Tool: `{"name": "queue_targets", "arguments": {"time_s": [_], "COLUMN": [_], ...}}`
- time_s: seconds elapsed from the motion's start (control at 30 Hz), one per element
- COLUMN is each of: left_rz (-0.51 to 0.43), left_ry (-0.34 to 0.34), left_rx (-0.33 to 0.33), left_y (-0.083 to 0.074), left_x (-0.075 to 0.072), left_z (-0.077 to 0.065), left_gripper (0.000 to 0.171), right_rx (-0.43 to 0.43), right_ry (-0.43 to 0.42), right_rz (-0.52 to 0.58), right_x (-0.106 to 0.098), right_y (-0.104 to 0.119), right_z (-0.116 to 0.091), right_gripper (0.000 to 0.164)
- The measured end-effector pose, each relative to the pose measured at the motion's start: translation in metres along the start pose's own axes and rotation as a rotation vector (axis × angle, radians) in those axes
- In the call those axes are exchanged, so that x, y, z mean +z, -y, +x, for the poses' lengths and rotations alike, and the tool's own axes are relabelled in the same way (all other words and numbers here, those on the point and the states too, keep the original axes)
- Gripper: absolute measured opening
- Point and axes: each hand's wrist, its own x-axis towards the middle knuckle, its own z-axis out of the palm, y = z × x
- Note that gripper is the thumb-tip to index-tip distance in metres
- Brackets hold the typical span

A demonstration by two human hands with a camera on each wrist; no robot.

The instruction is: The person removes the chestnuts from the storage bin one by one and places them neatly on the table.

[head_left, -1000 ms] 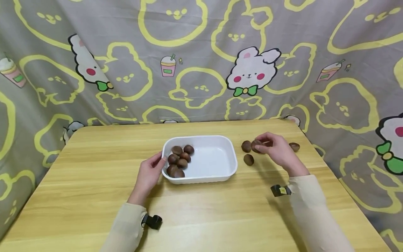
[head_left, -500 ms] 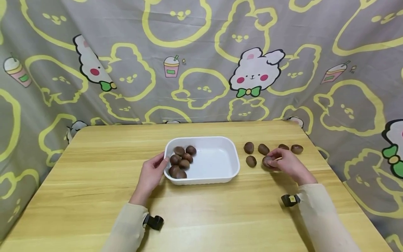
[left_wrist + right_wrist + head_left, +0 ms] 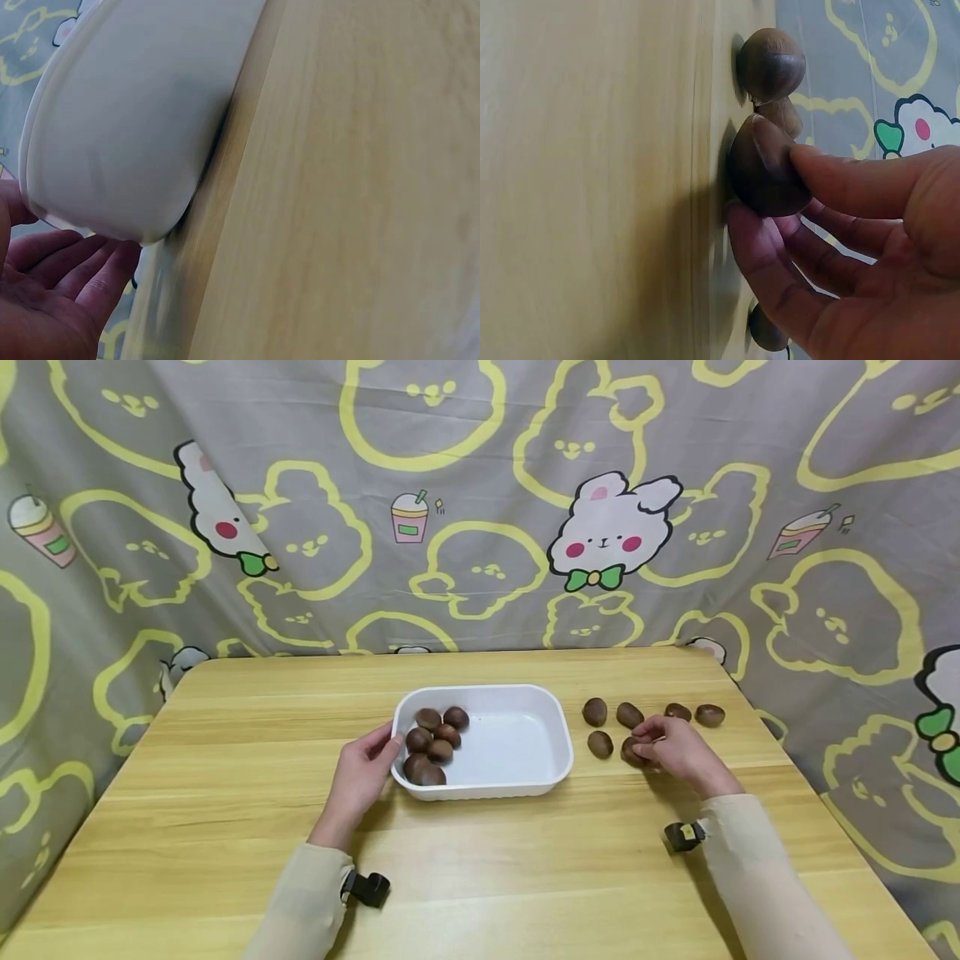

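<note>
My left hand (image 3: 362,774) holds the left end of a white rectangular dish (image 3: 517,791), thumb on the rim. In the left wrist view my fingers (image 3: 105,289) lie against the dish's outer wall (image 3: 135,120). Brown chestnuts (image 3: 440,750), several of them, sit in the dish's left part. To the right of the dish, my right hand (image 3: 686,755) pinches a chestnut (image 3: 769,169) between thumb and fingers, at or just above the table. Near it lie several more chestnuts, among them one by the dish (image 3: 600,744) and one at the far right (image 3: 709,715).
The wooden table (image 3: 510,877) ends at a grey patterned curtain (image 3: 487,560) behind it and at the sides. Another chestnut (image 3: 678,712) is partly hidden behind my right hand. Each wrist wears a black camera on a strap.
My right hand has let go of a chestnut in the back row, moved right and nearer, and taken hold of another, shifting it slightly left. My left hand stays on the dish.
</note>
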Motion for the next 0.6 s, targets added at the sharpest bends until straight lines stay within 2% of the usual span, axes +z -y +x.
{"name": "queue_targets", "arguments": {"time_s": [0.23,0.4,0.6], "left_rz": [0.022,0.034,0.035], "left_ry": [0.014,0.035,0.054], "left_rx": [-0.011,-0.014,-0.016], "left_y": [-0.001,-0.001,-0.003], "left_x": [-0.001,-0.004,-0.004], "left_z": [0.0,0.001,0.001], "left_gripper": [0.041,0.042,0.042], "right_rx": [-0.004,-0.028,-0.011], "right_ry": [0.015,0.023,0.009], "right_rz": [0.012,-0.007,-0.062], "right_x": [-0.002,-0.004,-0.012], "right_y": [-0.005,-0.003,0.001], "right_z": [0.002,0.003,-0.002], "right_gripper": [0.023,0.029,0.038]}}
